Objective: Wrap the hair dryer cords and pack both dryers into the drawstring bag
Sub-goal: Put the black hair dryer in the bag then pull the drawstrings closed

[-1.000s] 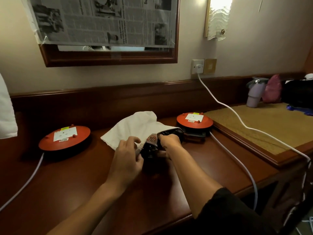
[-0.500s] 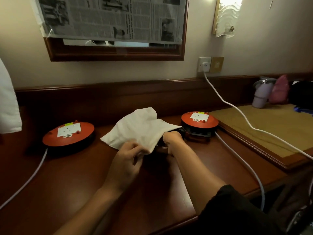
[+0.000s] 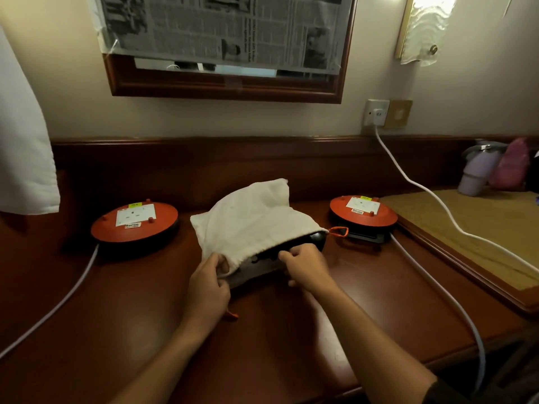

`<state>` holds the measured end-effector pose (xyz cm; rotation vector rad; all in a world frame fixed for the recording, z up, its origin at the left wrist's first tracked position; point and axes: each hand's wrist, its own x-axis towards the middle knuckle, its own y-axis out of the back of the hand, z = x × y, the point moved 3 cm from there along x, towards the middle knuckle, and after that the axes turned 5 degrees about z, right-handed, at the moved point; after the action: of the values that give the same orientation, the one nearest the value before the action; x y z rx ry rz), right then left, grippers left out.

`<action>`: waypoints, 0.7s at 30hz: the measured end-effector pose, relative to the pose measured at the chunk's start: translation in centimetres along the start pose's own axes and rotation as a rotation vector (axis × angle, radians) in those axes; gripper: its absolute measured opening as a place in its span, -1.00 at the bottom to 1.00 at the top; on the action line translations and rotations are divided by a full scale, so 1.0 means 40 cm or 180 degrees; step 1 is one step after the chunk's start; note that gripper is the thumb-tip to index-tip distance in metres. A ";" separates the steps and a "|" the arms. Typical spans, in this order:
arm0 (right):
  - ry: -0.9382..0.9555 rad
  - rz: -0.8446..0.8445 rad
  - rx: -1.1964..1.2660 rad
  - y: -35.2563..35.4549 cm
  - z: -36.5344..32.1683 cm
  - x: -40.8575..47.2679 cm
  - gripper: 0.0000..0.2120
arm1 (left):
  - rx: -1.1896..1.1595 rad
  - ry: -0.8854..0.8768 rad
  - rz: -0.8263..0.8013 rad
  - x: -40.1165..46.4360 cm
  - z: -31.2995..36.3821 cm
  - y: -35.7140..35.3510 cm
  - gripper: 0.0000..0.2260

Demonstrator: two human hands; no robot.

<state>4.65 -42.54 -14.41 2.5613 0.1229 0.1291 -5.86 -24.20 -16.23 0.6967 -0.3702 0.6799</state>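
Since a moment ago the white drawstring bag [image 3: 250, 220] has been drawn further over the black hair dryer [image 3: 294, 246], so only its dark near edge shows at the bag's mouth, mid-desk between the two orange cable reels. Her left hand [image 3: 208, 282] pinches the bag's hem at the near left, while the right hand [image 3: 306, 265] curls its fingers round the dryer's exposed edge. An orange cord loop [image 3: 339, 231] sticks out at the mouth's right corner.

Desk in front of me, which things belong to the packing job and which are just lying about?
In the job: drawstring bag, black hair dryer, left hand, right hand.
Lying about: two orange cord reels, lilac tumbler, newspaper.
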 end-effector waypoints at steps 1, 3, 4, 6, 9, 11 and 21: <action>0.0165 0.0317 -0.0123 0.024 0.009 0.009 -0.72 | 0.0055 0.0012 -0.0008 0.003 -0.011 0.003 -0.68; 0.0544 0.1024 -0.0208 0.083 0.012 0.015 -0.78 | 0.0124 0.0037 -0.0021 0.012 -0.027 0.011 -0.65; 0.0750 0.1316 -0.0265 0.110 0.016 0.019 -0.86 | 0.0147 0.0065 -0.0037 0.018 -0.034 0.015 -0.63; 0.1067 0.1448 -0.0562 0.145 0.040 0.041 -0.78 | 0.0181 0.0170 -0.0065 0.033 -0.047 0.024 -0.56; 0.1124 0.0754 -0.0628 0.152 0.095 0.079 -0.60 | 0.0194 0.0294 -0.0153 0.046 -0.070 0.033 -0.51; 0.1142 0.0243 -0.0306 0.148 0.116 0.081 -0.58 | 0.0175 0.0332 -0.0156 0.047 -0.083 0.033 -0.52; 0.1163 0.0597 0.0036 0.093 0.149 0.069 -0.76 | 0.0195 0.0151 -0.0121 0.042 -0.092 0.026 -0.60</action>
<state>8.30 -48.52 -17.16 2.5307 0.0201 0.6691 -5.02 -20.32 -17.51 0.7428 -0.2927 0.6727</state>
